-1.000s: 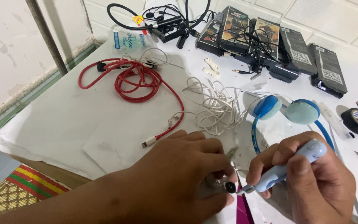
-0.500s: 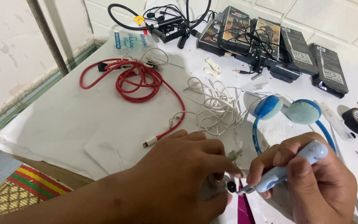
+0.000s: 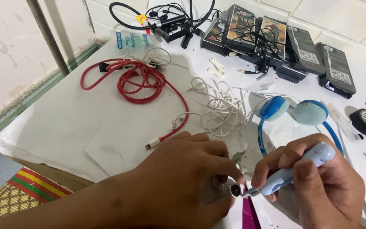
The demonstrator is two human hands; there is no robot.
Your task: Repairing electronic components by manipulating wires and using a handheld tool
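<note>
In the head view, dark flat boxes (image 3: 310, 51) stood at the far right, their contents hidden. Near the front edge, the left hand (image 3: 183, 178) pinched a small black earbud (image 3: 235, 190). The right hand (image 3: 318, 186), just right, clamped a pale blue pen-shaped tool (image 3: 297, 169), tip touching the earbud.

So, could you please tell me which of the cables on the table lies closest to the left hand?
The red braided cable: its white plug end stops just beside the left hand, while the tangled white cable lies farther back.
</note>
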